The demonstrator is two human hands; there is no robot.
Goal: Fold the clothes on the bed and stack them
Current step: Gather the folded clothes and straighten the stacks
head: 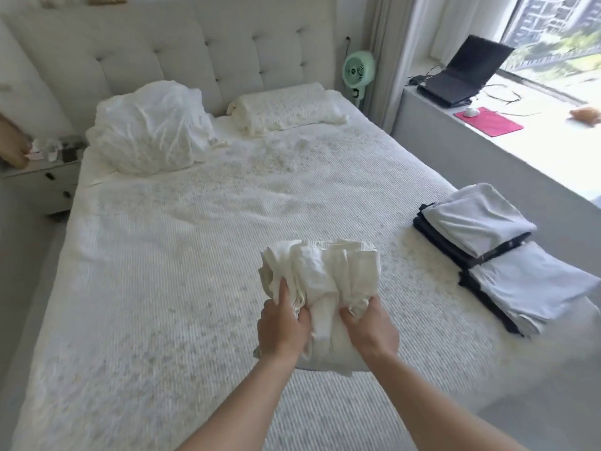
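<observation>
Both of my hands are on one bunched white garment (320, 281) that sits on the bed (162, 255) toward its foot edge, a little right of the middle. My left hand (282, 323) grips the cloth with the fingers curled into its folds and one finger lying straight up along the fabric; my right hand (369, 327) clutches a wad of it, fingers curled under and mostly hidden. Two folded stacks lie at the bed's right edge — the farther stack (474, 222) has a pale piece over dark ones, and the nearer stack (527, 291) just beside it looks the same (edges blurred). Up at the head edge I see a crumpled white bundle (149, 128) near the left corner and a pillow (286, 109) to its right.
</observation>
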